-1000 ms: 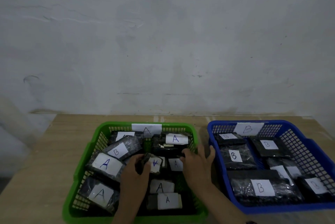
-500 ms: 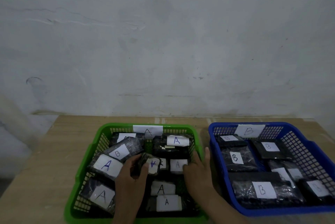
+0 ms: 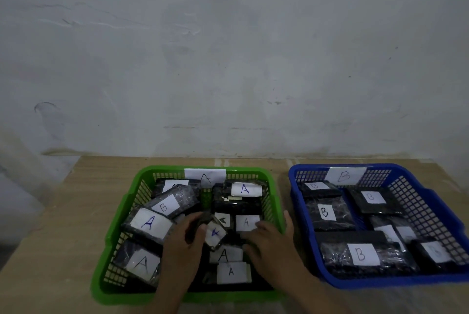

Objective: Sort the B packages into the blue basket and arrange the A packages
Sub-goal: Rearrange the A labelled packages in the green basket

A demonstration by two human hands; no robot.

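Gripping small black A package (image 3: 214, 233), label tilted | left hand (image 3: 181, 245) clamped on it | right hand (image 3: 272, 240) relaxed

Green and blue before me, black and white inside.

My green basket (image 3: 121, 214) has a grid-pattern wall; the blue basket (image 3: 429, 202) likewise; the packages (image 3: 157, 222) are glossy black with white labels lettered in blue or black ink; the bench (image 3: 63, 199) is pale wood grain; the wall (image 3: 228, 59) is mottled grey-white.

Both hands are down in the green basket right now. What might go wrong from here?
1. The B package in the green basket lies beyond the left hand; it may get overlooked.
2. The left hand holds a small A package tilted; it might slip.
3. The right hand may disturb the A packages under it.
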